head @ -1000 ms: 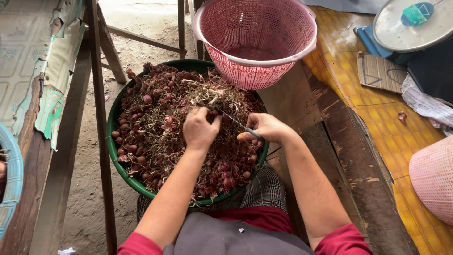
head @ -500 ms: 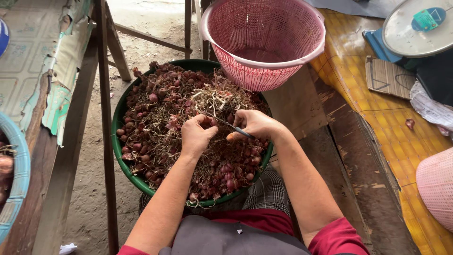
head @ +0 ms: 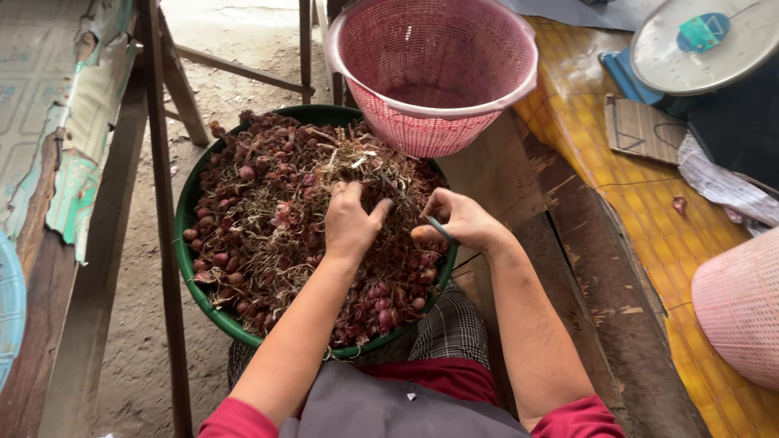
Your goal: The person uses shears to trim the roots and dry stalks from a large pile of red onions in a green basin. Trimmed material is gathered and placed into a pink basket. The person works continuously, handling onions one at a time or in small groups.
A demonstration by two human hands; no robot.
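Two hands over green basin [head: 188, 235] of shallots [head: 260, 219], left hand [head: 350, 221] gripping stalks, right hand [head: 458, 221] holding knife [head: 430, 221]

Single head view, steeply downward, close above lap

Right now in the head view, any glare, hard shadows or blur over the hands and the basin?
Head view: soft, even daylight with no hard shadows; the left hand, right hand and thin tool are sharp, with no motion blur. The sandy ground at top is blown out, and the yellow mat shows mild sheen. The green basin of shallots is evenly lit; edges bow slightly.
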